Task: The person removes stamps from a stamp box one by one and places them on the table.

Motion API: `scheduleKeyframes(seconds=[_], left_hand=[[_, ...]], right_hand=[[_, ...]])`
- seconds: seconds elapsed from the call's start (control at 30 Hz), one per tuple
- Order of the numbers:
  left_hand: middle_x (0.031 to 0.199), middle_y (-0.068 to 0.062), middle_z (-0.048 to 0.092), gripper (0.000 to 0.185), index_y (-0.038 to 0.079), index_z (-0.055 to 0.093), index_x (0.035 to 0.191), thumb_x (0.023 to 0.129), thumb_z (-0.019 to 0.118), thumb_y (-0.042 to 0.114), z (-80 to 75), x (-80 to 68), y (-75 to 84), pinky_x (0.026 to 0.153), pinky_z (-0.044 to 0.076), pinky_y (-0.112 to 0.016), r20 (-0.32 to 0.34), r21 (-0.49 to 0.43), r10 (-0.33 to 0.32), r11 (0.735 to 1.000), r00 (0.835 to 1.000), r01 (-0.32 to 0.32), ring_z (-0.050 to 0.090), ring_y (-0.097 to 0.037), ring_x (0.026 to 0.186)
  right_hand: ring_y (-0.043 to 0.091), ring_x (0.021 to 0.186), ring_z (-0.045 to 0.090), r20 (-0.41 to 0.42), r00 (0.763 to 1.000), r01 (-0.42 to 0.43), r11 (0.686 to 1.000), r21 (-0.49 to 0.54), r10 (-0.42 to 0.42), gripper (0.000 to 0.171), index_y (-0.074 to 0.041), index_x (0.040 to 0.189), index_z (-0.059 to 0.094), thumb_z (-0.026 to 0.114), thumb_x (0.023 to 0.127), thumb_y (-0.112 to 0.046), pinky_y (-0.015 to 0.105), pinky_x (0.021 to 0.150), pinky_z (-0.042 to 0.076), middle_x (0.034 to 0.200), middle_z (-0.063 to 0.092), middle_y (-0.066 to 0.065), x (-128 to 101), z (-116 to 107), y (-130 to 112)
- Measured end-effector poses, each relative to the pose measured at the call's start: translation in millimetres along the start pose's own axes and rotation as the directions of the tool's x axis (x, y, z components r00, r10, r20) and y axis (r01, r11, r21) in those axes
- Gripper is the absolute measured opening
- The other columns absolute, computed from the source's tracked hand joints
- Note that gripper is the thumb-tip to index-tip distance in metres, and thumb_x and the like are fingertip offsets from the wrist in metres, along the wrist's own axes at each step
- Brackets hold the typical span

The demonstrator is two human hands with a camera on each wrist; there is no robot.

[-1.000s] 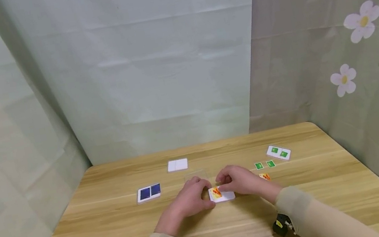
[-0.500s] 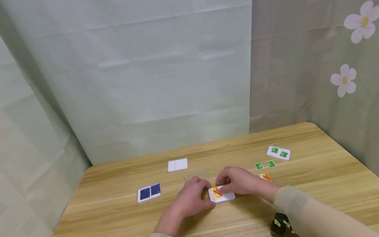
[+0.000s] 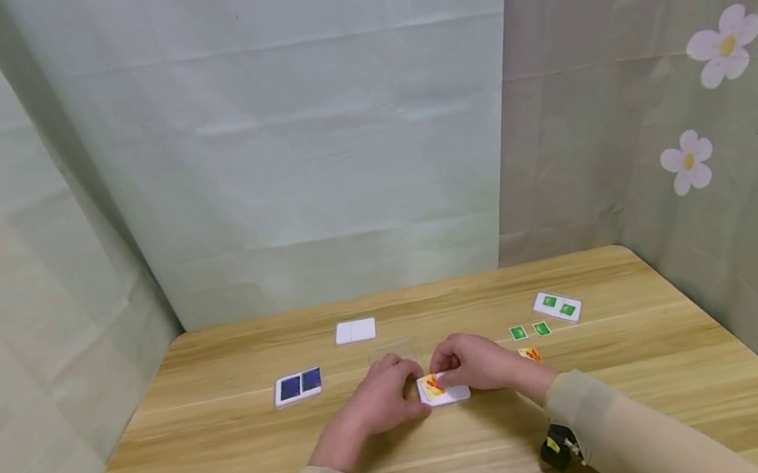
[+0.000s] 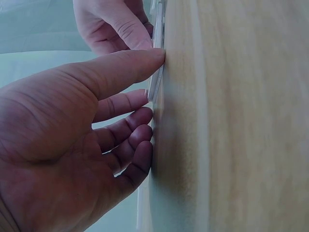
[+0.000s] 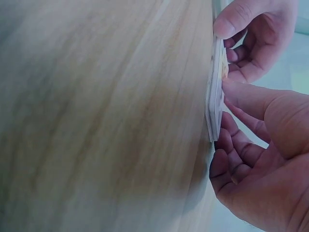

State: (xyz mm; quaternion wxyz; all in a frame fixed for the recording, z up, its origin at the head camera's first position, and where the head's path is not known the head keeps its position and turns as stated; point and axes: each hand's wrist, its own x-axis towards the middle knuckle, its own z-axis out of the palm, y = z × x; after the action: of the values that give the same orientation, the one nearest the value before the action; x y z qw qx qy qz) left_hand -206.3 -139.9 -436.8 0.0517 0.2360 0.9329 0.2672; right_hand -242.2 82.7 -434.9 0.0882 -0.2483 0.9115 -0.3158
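Observation:
A white rectangular tray lies on the wooden table between both hands, with a small orange-and-yellow picture tile on its left half. My left hand grips the tray's left end, thumb at the near edge and index finger at the far edge. In the left wrist view that thumb lies along the tray's side. With thumb and index finger, my right hand pinches the tile at its right and far side. The right thumb sits on top of the layered tray in the right wrist view.
Another orange tile lies beyond the right wrist, near two green tiles. Further back is a tray with green pictures. A dark blue tray, a blank white tray and a clear flat piece lie left and behind.
My right hand has shifted very slightly left over the tile. The left hand and the tray have stayed in place.

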Motion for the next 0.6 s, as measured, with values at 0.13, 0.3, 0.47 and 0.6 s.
scheduleKeyframes(seconds=[0.13,0.3,0.47,0.6], left_hand=[[0.126,-0.011,0.064,0.047,0.004,0.074,0.127,0.089,0.094,0.022,0.2,0.2,0.2,0.104,0.053,-0.053,-0.002,0.005,0.005,1.0,1.0,-0.005,0.057,-0.03,0.116],[0.125,-0.011,0.064,0.046,0.004,0.074,0.125,0.088,0.095,0.02,-0.3,-0.3,1.5,0.104,0.054,-0.054,-0.006,0.002,0.008,1.0,1.0,-0.008,0.058,-0.03,0.115],[0.126,-0.012,0.064,0.047,0.004,0.074,0.127,0.089,0.095,0.021,-0.7,-1.3,2.3,0.104,0.054,-0.054,-0.008,-0.001,0.003,1.0,1.0,-0.003,0.058,-0.03,0.116],[0.127,-0.012,0.064,0.048,0.003,0.073,0.128,0.089,0.095,0.021,-0.7,-1.5,2.1,0.105,0.054,-0.054,-0.009,0.0,-0.001,1.0,1.0,0.001,0.058,-0.03,0.116]], right_hand=[[0.013,0.087,0.059,-0.012,1.0,0.014,1.0,0.018,-0.014,0.013,-0.013,0.099,0.075,0.086,0.096,-0.006,0.036,0.084,0.053,0.091,0.067,-0.006,0.2,-0.1,-2.8],[0.013,0.086,0.06,-0.023,1.0,0.013,0.999,0.038,-0.012,0.016,-0.014,0.095,0.072,0.084,0.097,-0.003,0.034,0.081,0.052,0.09,0.067,-0.006,-0.1,0.2,-5.5],[0.014,0.086,0.059,-0.035,0.999,-0.003,0.997,0.078,0.006,0.016,-0.016,0.094,0.071,0.079,0.1,-0.004,0.033,0.08,0.05,0.09,0.066,-0.005,-1.9,-0.2,-6.0],[0.015,0.087,0.059,-0.045,0.999,-0.009,0.993,0.118,0.015,0.013,-0.015,0.095,0.072,0.078,0.103,-0.007,0.033,0.08,0.05,0.091,0.067,-0.005,-5.8,-4.3,-5.7]])
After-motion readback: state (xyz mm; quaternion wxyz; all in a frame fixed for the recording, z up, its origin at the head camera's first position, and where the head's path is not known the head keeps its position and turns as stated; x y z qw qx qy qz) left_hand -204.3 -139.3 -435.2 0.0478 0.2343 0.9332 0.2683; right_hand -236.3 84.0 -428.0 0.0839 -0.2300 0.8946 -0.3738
